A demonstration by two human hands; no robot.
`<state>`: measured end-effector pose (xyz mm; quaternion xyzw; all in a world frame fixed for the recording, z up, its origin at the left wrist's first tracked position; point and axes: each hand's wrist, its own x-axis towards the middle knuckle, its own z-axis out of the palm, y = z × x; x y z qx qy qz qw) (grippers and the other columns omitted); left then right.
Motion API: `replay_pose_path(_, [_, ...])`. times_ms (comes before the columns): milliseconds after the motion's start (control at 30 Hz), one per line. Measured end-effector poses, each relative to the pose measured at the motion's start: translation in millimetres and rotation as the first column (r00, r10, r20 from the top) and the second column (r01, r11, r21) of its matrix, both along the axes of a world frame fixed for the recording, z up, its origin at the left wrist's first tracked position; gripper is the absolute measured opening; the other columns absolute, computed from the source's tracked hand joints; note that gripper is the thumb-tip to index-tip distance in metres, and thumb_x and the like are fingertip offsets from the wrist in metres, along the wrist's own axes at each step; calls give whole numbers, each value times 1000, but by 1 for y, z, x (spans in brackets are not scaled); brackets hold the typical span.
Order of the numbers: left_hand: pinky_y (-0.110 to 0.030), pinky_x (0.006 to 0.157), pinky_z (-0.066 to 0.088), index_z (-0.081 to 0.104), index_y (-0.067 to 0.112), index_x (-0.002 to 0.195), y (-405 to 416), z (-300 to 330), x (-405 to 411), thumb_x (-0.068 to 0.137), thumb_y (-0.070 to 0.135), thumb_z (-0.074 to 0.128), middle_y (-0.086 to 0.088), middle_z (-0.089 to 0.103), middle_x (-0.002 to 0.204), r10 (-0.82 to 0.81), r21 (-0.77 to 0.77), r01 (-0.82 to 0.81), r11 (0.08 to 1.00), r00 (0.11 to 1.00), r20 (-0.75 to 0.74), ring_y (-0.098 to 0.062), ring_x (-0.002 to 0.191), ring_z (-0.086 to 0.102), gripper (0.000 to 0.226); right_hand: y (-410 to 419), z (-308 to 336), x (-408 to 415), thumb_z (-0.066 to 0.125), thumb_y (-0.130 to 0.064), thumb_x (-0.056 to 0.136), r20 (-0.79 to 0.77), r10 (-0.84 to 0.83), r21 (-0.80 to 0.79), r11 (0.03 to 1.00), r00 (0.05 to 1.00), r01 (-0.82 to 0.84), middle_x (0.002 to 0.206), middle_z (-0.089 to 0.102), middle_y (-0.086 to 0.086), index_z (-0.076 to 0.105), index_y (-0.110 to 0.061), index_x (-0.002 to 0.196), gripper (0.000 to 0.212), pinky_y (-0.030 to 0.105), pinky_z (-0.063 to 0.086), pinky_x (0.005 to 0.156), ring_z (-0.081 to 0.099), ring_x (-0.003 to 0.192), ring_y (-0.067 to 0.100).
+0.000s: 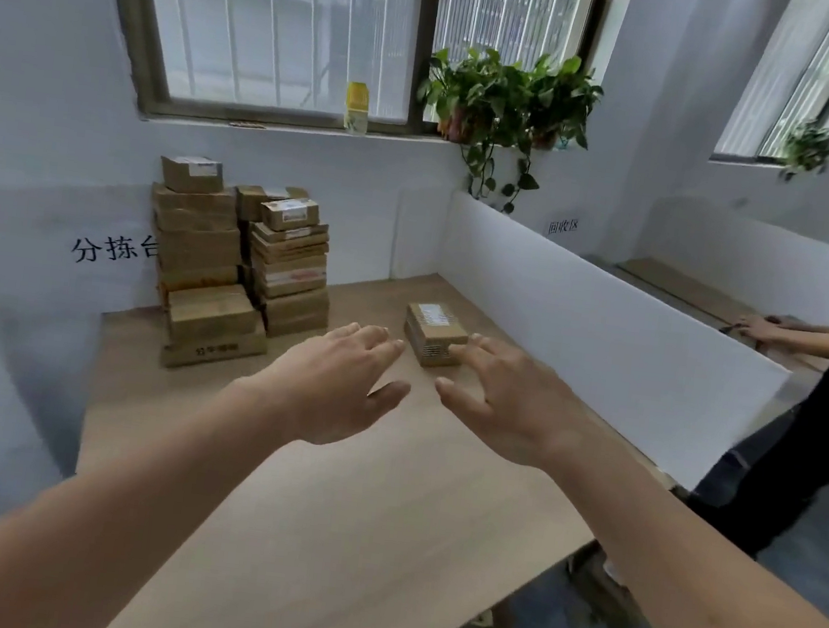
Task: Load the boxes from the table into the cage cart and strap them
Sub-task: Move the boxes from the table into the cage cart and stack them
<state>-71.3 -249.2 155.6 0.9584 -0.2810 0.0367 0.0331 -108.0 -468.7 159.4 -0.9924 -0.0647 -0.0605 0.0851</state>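
Note:
A small cardboard box (435, 333) with a white label lies alone on the wooden table (360, 504), right of centre. My right hand (500, 401) reaches toward it with fingers spread, its fingertips at the box's near right corner. My left hand (342, 383) hovers just left of the box, fingers straight, holding nothing. A tall stack of cardboard boxes (240, 263) stands at the table's far left against the wall. The cage cart is out of view.
A white partition (607, 330) bounds the table's right side. Beyond it another person (804, 410) in dark clothes leans on a second table. Potted plants (509, 97) and a yellow bottle (357, 107) sit on the window sill.

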Motion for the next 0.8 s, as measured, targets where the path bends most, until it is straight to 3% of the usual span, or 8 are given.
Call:
replay_pose_path(200, [-39, 123, 30, 31, 23, 161, -64, -18, 36, 106, 58, 31, -1, 33, 166, -9, 2, 9, 1000, 1000, -5, -25, 155, 27, 65, -61, -20, 31, 39, -66, 101, -44, -3, 18, 1000, 999, 4, 167, 32, -4, 39, -34, 157, 64, 37, 29, 121, 25, 154, 13])
replay_pose_path(467, [-40, 115, 40, 36, 21, 157, -113, -52, 120, 106, 56, 36, -1, 40, 159, -1, 16, 1, 1000, 1000, -10, -23, 148, 37, 62, -106, -45, 111, 43, -60, 103, -63, -5, 20, 1000, 998, 6, 165, 35, -4, 40, -32, 156, 61, 35, 31, 119, 30, 151, 13])
replay_pose_path(800, [-42, 115, 41, 37, 20, 156, -137, -92, 236, 106, 56, 33, -4, 41, 158, 6, 9, -5, 1000, 996, -83, -27, 147, 38, 62, -128, -78, 230, 40, -62, 102, -138, -21, 11, 1000, 990, 23, 168, 30, -4, 39, -33, 158, 62, 36, 27, 122, 27, 153, 14])
